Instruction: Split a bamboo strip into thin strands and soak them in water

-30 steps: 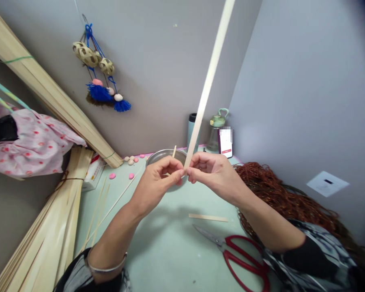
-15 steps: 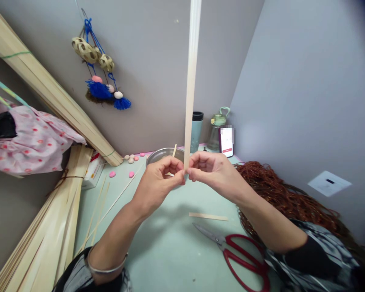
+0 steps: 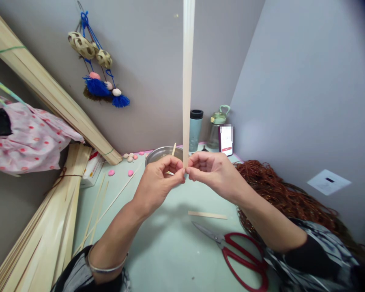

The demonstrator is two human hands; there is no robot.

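Observation:
A long, pale bamboo strip (image 3: 187,81) stands upright over the table and runs out of the top of the view. Its lower end is pinched between the thumbs and fingertips of my left hand (image 3: 161,178) and my right hand (image 3: 214,174), which meet there. Both hands are closed, held above the tabletop. Below them lies a short flat piece of strip (image 3: 207,215). Red-handled scissors (image 3: 231,247) rest beside it, nearer to my right forearm. Behind my left hand is a metal bowl (image 3: 158,153) with a thin strip sticking out.
Tied bundles of bamboo strips (image 3: 42,227) and a pink dotted cloth bag (image 3: 30,138) fill the left side. At the back stand a blue tumbler (image 3: 196,132), a green-lidded bottle (image 3: 214,132) and a phone (image 3: 226,140). Brown cord (image 3: 270,198) is heaped at the right.
The upper part of the strip has shifted slightly left in view, along with a small shift of the background. Both hands keep their pinch on its lower end.

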